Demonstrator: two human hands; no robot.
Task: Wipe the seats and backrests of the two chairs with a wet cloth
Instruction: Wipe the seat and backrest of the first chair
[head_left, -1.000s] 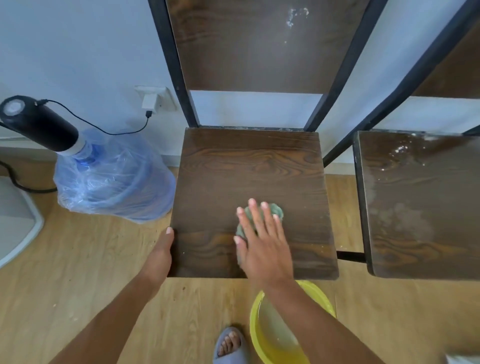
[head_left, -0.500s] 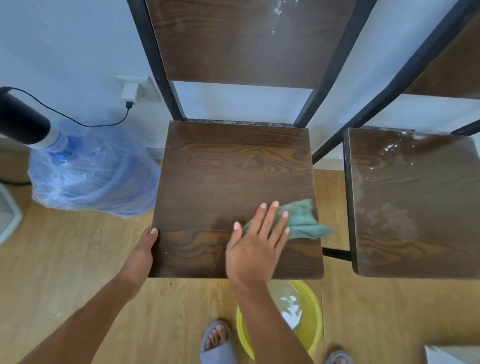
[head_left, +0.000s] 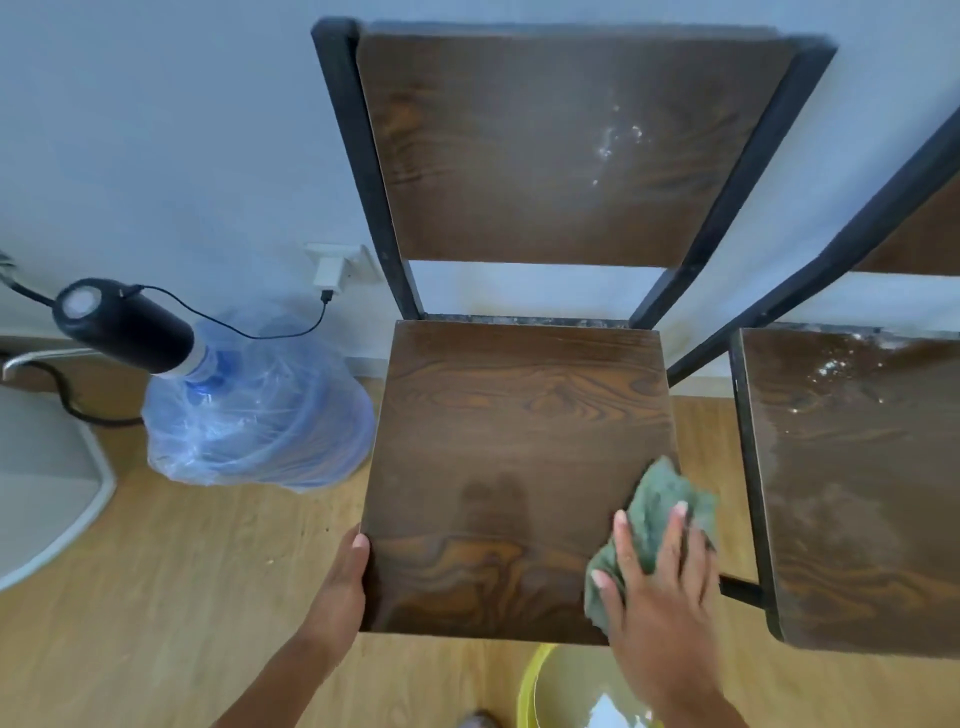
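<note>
A dark wood seat (head_left: 519, 441) in a black metal frame fills the middle, its backrest (head_left: 545, 150) above with white specks at the right. My right hand (head_left: 660, 587) presses flat on a green cloth (head_left: 660, 499) at the seat's front right corner, where the cloth overhangs the right edge. My left hand (head_left: 343, 582) grips the seat's front left edge. A second chair's seat (head_left: 852, 488), dusty with white specks, lies at the right; only a corner of its backrest (head_left: 930, 234) shows.
A yellow basin with water (head_left: 535, 691) sits on the wood floor below the seat's front edge. A plastic-wrapped water jug (head_left: 254, 415) with a black pump top (head_left: 119, 322) stands at the left, its cable running to a wall charger (head_left: 332, 270). A grey object (head_left: 47, 478) lies far left.
My right hand has slid the cloth rightward across the seat's front to the right edge. The view has tilted up, showing the whole backrest. My left hand keeps its grip.
</note>
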